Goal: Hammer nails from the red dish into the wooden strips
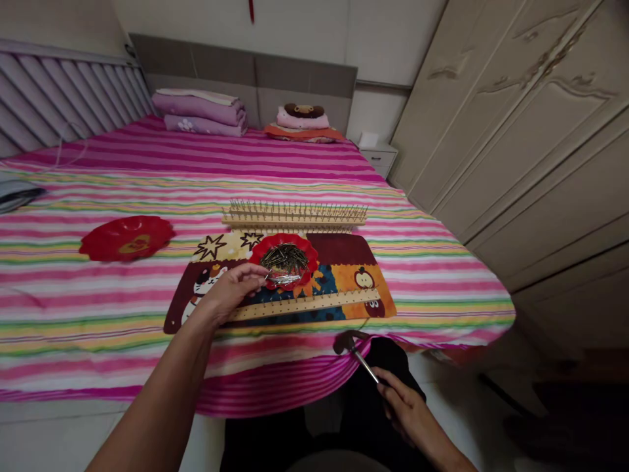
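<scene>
Left hand reaching forward with fingertips drawn together, right hand curled closed and held low.
The left forearm (pixel 170 373), bare, slants up from the bottom edge to the left hand (pixel 238 285), whose thumb and forefinger point ahead and to the right; whether their tips meet is too small to tell. The right forearm (pixel 439 440), also bare, enters from the lower right, and the right hand (pixel 400 401) has its fingers wrapped inward, nearer the body.

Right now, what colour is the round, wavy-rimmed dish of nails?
The wavy-rimmed nail dish is red, best seen in the head view.
</scene>
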`<state>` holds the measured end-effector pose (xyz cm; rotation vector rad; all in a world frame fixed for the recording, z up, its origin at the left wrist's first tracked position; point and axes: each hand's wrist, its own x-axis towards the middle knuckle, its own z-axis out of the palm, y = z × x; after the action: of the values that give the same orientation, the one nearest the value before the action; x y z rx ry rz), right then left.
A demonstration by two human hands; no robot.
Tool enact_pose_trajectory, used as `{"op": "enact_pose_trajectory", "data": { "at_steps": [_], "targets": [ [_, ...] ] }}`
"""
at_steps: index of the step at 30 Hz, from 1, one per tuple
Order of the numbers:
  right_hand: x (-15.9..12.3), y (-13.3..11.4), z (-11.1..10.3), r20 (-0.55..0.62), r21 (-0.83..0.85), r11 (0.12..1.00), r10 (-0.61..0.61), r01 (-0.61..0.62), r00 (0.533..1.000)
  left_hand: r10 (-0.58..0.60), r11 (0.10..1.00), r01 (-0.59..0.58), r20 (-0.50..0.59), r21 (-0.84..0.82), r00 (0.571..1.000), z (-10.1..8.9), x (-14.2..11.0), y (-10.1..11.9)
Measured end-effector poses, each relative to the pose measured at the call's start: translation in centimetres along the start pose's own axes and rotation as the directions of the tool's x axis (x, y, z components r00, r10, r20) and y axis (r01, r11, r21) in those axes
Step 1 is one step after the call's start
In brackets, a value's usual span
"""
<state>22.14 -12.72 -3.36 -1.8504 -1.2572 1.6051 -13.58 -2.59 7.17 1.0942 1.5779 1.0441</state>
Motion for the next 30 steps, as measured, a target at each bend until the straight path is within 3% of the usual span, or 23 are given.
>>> {"op": "enact_pose_trajectory", "data": {
  "at_steps": [5,10,16,21,30],
  "targets": [
    [-0.6,-0.9,0.3,-0.008,-0.012,1.0,0.009,-0.009,1.0,-0.134,0.942,0.136,0.025,-0.306,0.991,-1.1,-2.0,-1.2],
    [-0.6,-0.9,0.4,-0.011,-0.015,1.0,0.01,-0.01,1.0,-0.194,0.911,0.181,0.002,-0.372,0.981,-1.8,-2.7,-2.4],
    [-0.4,-0.4,0.4,-0.011,-0.039,0.999,-0.024,0.024,1.0,-0.145,0.964,0.102,-0.162,-0.247,0.976,-1.3,-2.7,-3.9],
    [-0.3,-0.1,0.5,-0.027,-0.044,0.998,-0.049,0.048,0.998,-0.093,0.992,0.079,-0.154,-0.095,0.984,-0.7,-2.3,-5.1],
    [0.0,0.2,0.3,-0.025,-0.089,0.992,-0.097,0.095,0.995,-0.02,0.98,0.052,-0.165,0.192,0.986,-0.3,-2.1,-5.5]
  ]
}}
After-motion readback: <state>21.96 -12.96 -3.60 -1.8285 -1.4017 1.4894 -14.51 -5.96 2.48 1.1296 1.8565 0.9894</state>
